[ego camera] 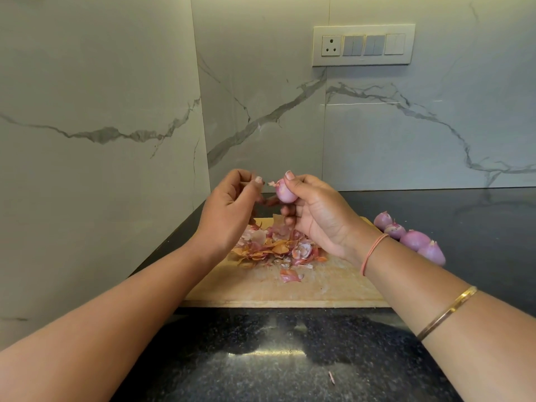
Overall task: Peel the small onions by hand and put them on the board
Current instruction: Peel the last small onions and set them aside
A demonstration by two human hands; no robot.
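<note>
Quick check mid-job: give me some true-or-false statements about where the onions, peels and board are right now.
1. The right hand grips a small onion. True.
2. That onion rests on the board. False: it is held in the air above the board.
3. The heap of peels lies on the black counter. False: it lies on the board.
4. A row of four onions lies to the right of the board. True.

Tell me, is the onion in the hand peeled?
Nearly: the onion looks smooth and pink, but a skin scrap clings at its top.
</note>
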